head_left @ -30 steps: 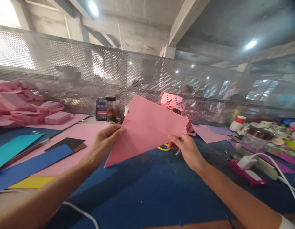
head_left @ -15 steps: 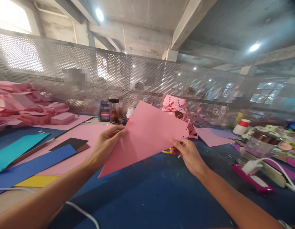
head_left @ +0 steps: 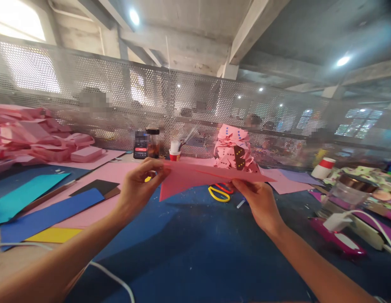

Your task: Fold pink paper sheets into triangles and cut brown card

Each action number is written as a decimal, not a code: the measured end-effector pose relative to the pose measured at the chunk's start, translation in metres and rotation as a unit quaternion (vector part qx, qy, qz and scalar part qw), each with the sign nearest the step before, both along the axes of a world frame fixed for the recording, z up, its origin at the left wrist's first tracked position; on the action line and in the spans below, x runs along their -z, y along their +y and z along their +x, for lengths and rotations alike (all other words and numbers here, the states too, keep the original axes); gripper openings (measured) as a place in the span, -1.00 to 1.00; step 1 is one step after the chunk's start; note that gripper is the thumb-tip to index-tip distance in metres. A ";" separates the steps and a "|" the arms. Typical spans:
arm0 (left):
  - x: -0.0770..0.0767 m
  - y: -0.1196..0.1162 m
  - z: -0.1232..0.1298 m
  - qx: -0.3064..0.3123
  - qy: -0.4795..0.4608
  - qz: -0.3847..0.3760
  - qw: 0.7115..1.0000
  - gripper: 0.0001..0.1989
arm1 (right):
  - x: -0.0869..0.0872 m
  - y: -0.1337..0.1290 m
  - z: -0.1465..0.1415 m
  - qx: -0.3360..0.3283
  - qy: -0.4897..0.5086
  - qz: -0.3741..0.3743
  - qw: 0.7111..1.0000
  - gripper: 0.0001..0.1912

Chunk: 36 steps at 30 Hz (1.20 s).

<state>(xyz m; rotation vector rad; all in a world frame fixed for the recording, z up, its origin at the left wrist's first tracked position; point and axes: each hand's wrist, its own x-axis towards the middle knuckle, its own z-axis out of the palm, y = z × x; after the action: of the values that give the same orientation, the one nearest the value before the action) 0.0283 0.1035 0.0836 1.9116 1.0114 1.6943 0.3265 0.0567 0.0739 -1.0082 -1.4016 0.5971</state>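
Note:
Between my two hands a pink paper sheet (head_left: 198,173) is held up above the blue table (head_left: 189,252), tipped so that it shows nearly edge-on. My left hand (head_left: 141,183) pinches its left side between thumb and fingers. At the lower right edge, my right hand (head_left: 257,198) grips the sheet with the thumb on the near side. Scissors with a yellow handle (head_left: 218,194) and a red one lie beneath and behind it. Beyond them stands a stack of pink cut pieces (head_left: 233,147) with blue, black and yellow dots, its foot partly hidden by the sheet.
Blue (head_left: 53,214), teal (head_left: 31,195), black and yellow strips lie at left, below a pink paper heap (head_left: 34,134). A phone (head_left: 140,145), a dark jar (head_left: 153,143) and a paper cup (head_left: 174,155) stand behind. At right are a clear jar (head_left: 347,193) and a magenta device (head_left: 337,240).
The pink sheet has tilted from facing me to nearly flat, uncovering the cup and more of the scissors. My right hand has moved slightly right; both hands keep their hold.

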 end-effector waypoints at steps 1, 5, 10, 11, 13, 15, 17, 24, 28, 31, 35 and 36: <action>0.000 0.000 0.000 -0.004 0.007 0.006 1.000 -0.80 | -0.001 -0.002 0.000 0.008 -0.028 0.017 0.999 -0.74; -0.003 -0.007 -0.003 -0.010 0.044 0.029 0.999 -0.80 | -0.004 -0.010 0.001 0.022 -0.129 0.093 0.987 -0.79; 0.000 -0.019 -0.008 0.032 0.039 -0.019 0.999 -0.77 | 0.000 -0.020 0.006 -0.025 -0.167 0.114 0.979 -0.77; 0.003 -0.021 -0.010 0.039 0.039 -0.037 0.998 -0.77 | 0.003 -0.022 0.007 -0.034 -0.178 0.106 0.978 -0.76; 0.015 -0.023 -0.017 0.049 0.059 -0.069 0.995 -0.76 | 0.009 -0.024 0.011 -0.049 -0.209 0.086 0.973 -0.73; 0.029 -0.024 -0.026 0.048 0.113 -0.090 0.988 -0.77 | 0.019 -0.026 0.015 -0.079 -0.245 0.074 0.963 -0.73; 0.043 -0.028 -0.035 0.072 0.211 -0.099 0.970 -0.78 | 0.032 -0.027 0.018 -0.133 -0.286 0.079 0.946 -0.75; 0.065 -0.046 -0.046 0.130 0.399 -0.083 0.904 -0.72 | 0.064 -0.028 0.020 -0.187 -0.416 0.095 0.885 -0.70; 0.066 -0.046 -0.046 0.129 0.435 -0.016 0.891 -0.71 | 0.063 -0.026 0.022 -0.171 -0.442 0.101 0.875 -0.75; 0.066 -0.044 -0.048 0.131 0.443 0.026 0.886 -0.73 | 0.061 -0.025 0.025 -0.167 -0.448 0.089 0.874 -0.80; 0.069 -0.039 -0.051 0.144 0.434 0.029 0.889 -0.74 | 0.058 -0.025 0.028 -0.186 -0.429 0.075 0.881 -0.74; 0.070 -0.038 -0.051 0.142 0.430 0.024 0.891 -0.75 | 0.058 -0.024 0.028 -0.188 -0.418 0.069 0.886 -0.68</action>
<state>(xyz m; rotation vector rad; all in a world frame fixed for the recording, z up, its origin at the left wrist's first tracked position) -0.0228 0.0652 0.0141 2.7495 0.8758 0.6726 0.3548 0.0324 0.0163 -0.9132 -2.4081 0.3216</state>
